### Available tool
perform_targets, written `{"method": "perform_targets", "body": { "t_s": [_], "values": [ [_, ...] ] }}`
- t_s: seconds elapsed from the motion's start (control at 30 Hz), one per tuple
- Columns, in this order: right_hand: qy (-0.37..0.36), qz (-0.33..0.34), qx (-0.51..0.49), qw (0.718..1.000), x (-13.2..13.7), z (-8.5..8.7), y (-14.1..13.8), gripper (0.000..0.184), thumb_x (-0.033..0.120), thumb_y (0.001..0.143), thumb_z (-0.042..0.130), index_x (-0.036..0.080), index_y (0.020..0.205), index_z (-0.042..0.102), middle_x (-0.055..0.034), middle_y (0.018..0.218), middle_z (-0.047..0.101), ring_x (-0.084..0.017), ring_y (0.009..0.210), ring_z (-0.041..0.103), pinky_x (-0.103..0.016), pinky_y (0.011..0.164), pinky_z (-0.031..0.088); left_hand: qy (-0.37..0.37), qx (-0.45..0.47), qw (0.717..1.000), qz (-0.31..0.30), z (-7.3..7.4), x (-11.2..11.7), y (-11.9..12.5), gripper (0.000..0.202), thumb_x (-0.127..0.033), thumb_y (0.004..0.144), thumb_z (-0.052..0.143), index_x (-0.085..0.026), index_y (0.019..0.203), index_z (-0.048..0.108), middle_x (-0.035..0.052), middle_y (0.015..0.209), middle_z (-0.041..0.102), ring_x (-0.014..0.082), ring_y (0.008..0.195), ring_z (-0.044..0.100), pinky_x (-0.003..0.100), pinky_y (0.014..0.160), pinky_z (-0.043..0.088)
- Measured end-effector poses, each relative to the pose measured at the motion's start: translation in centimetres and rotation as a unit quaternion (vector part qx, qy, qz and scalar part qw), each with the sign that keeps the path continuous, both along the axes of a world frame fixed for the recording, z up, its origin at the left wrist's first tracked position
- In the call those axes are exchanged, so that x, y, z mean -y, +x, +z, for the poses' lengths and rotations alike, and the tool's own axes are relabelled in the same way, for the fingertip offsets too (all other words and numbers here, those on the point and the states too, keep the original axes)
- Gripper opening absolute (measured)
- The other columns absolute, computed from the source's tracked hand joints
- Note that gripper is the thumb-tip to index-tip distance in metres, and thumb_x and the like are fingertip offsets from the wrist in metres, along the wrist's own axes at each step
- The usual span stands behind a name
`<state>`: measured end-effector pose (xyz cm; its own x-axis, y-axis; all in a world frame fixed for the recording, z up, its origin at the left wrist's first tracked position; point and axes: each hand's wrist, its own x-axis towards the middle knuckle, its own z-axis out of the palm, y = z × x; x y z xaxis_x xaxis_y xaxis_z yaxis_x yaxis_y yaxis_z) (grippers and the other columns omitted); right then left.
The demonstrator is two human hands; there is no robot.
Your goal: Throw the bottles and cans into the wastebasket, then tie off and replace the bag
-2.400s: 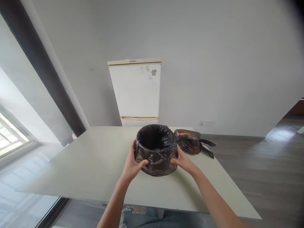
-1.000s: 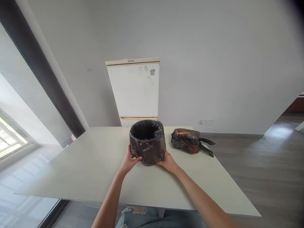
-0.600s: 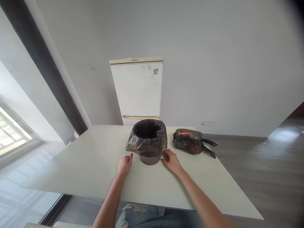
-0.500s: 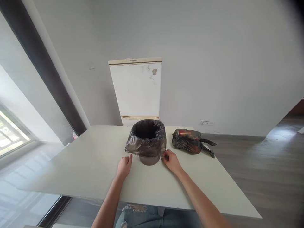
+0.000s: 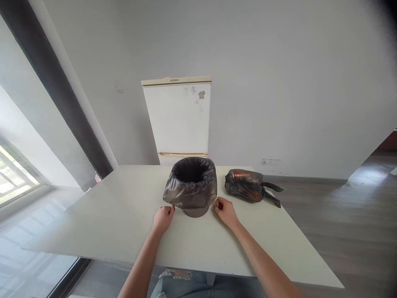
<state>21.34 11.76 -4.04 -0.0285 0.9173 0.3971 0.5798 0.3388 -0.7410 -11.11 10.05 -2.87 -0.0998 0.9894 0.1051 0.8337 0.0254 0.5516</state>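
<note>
A small trash can [image 5: 195,212] stands upright on the table, only its brownish-grey base showing. A dark, thin garbage bag [image 5: 190,193] lines it, folded over the rim and hanging loosely down the outside. My left hand [image 5: 163,218] is closed in a pinch at the bag's lower left edge. On the other side, my right hand [image 5: 226,212] pinches the lower right edge, its fingers curled. Right of the can lies a tied black bag [image 5: 245,185] with reddish contents showing through and two loose handles pointing right.
The pale table [image 5: 124,223] reaches from my lap toward a white refrigerator [image 5: 180,118] at the wall. A wall outlet [image 5: 271,161] sits low behind the tied bag. Grey floor [image 5: 322,223] lies beyond the table's right edge, and a window [image 5: 15,174] is at far left.
The bag's front edge sits slightly lower on the can. My left hand has moved a little right and down and curled at the edge; my right hand has shifted slightly right.
</note>
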Motion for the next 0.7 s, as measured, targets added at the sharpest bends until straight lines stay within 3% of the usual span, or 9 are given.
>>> {"method": "perform_targets", "body": {
  "t_s": [0.13, 0.2, 0.23, 0.3, 0.4, 0.5, 0.6, 0.7],
  "values": [
    [0.028, -0.045, -0.006, 0.999, 0.5, 1.1, 0.5, 0.015, 0.030, 0.086, 0.052, 0.027, 0.073, 0.045, 0.0008, 0.065, 0.054, -0.020, 0.064, 0.053, -0.033, 0.064, 0.042, 0.012, -0.004, 1.000, -0.011, -0.3, 0.0, -0.1, 0.052, -0.047, 0.096, 0.038, -0.021, 0.052, 0.031, 0.0016, 0.053, 0.040, 0.0150, 0.053, 0.036, 0.031, 0.058, 0.021],
    [0.072, -0.132, -0.021, 0.988, 0.5, 1.9, 2.0, 0.018, 0.038, 0.092, 0.051, 0.027, 0.077, 0.048, -0.0026, 0.073, 0.059, -0.024, 0.072, 0.057, -0.037, 0.072, 0.046, 0.020, -0.004, 1.000, -0.018, -0.4, 0.0, -0.2, 0.050, -0.047, 0.095, 0.040, -0.021, 0.053, 0.032, 0.0010, 0.054, 0.040, 0.0148, 0.053, 0.036, 0.030, 0.058, 0.021],
    [0.097, -0.191, -0.031, 0.976, 0.3, 2.3, 3.1, 0.019, 0.040, 0.093, 0.050, 0.027, 0.081, 0.051, -0.0052, 0.078, 0.061, -0.026, 0.078, 0.059, -0.039, 0.077, 0.047, 0.023, -0.004, 0.999, -0.022, -0.4, 0.0, -0.2, 0.050, -0.047, 0.095, 0.040, -0.021, 0.053, 0.033, 0.0010, 0.054, 0.040, 0.0147, 0.053, 0.035, 0.030, 0.058, 0.021],
    [0.161, -0.349, -0.058, 0.921, -0.1, 3.0, 5.8, 0.021, 0.042, 0.093, 0.049, 0.023, 0.088, 0.057, -0.0105, 0.088, 0.065, -0.030, 0.090, 0.061, -0.044, 0.088, 0.048, 0.027, -0.002, 0.999, -0.028, -0.5, 0.0, -0.3, 0.050, -0.047, 0.095, 0.040, -0.021, 0.053, 0.032, 0.0012, 0.054, 0.041, 0.0144, 0.053, 0.035, 0.030, 0.057, 0.021],
    [0.162, -0.464, -0.085, 0.866, -0.9, 3.2, 9.9, 0.028, 0.028, 0.088, 0.045, 0.014, 0.105, 0.064, -0.0194, 0.107, 0.068, -0.034, 0.107, 0.061, -0.048, 0.100, 0.045, 0.035, 0.006, 0.998, -0.046, -0.4, 0.0, -0.3, 0.051, -0.049, 0.096, 0.039, -0.022, 0.053, 0.032, 0.0017, 0.053, 0.043, 0.0144, 0.052, 0.036, 0.030, 0.056, 0.022],
    [0.089, -0.514, -0.108, 0.846, -1.7, 3.0, 12.7, 0.038, 0.020, 0.081, 0.047, 0.011, 0.112, 0.068, -0.0203, 0.110, 0.071, -0.033, 0.106, 0.065, -0.045, 0.099, 0.047, 0.046, 0.021, 0.994, -0.092, -0.1, 0.3, -0.1, 0.054, -0.051, 0.097, 0.040, -0.021, 0.052, 0.037, 0.0016, 0.053, 0.045, 0.0138, 0.053, 0.039, 0.028, 0.056, 0.026],
    [0.031, -0.510, -0.120, 0.851, -2.6, 3.1, 14.4, 0.034, 0.019, 0.078, 0.052, 0.012, 0.103, 0.073, -0.0184, 0.096, 0.074, -0.034, 0.095, 0.068, -0.046, 0.094, 0.050, 0.045, 0.042, 0.984, -0.168, 0.4, 1.0, 0.1, 0.057, -0.053, 0.098, 0.046, -0.019, 0.052, 0.047, 0.0014, 0.053, 0.052, 0.0126, 0.053, 0.044, 0.026, 0.059, 0.034],
    [-0.014, -0.501, -0.135, 0.855, -4.0, 3.6, 16.2, 0.028, 0.019, 0.074, 0.057, 0.012, 0.094, 0.075, -0.0192, 0.090, 0.074, -0.037, 0.099, 0.069, -0.049, 0.096, 0.050, 0.044, 0.058, 0.972, -0.225, 0.9, 1.8, 0.2, 0.053, -0.054, 0.097, 0.052, -0.018, 0.059, 0.063, 0.0028, 0.059, 0.062, 0.0131, 0.056, 0.051, 0.024, 0.061, 0.041]
  ]
}}
